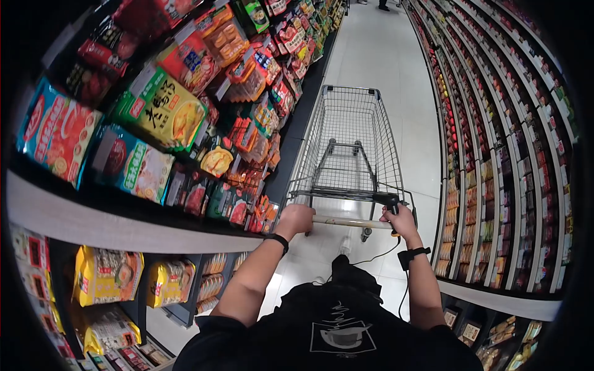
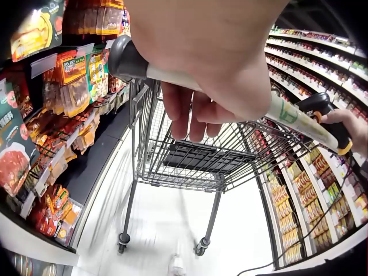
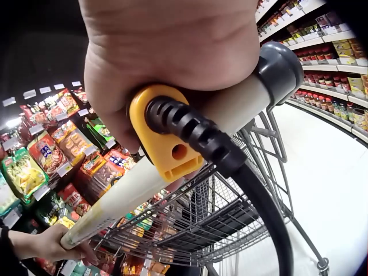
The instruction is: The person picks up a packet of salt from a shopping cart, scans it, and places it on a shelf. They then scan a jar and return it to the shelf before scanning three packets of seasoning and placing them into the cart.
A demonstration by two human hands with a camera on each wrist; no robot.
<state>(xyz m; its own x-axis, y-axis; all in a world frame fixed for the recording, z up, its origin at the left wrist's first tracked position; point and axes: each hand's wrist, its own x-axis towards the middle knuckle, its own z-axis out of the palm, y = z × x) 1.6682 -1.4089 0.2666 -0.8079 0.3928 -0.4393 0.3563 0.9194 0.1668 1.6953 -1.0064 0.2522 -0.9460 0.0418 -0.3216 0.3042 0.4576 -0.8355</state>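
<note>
Both hands are on the pale handle bar of a metal wire shopping cart. My left hand grips the bar near its left end, with the fingers curled over it in the left wrist view. Toward the right end, my right hand holds the bar together with a black handheld device. The device's yellow end sticks out under the palm, and a thick black cable runs from it. In the head view the cart's basket shows only bare wire.
Packaged food hangs and stands on the left shelves, close beside the cart. Long shelves of jars and packets line the right side. Pale aisle floor stretches ahead, with a person's feet far off. A thin cable hangs below the handle.
</note>
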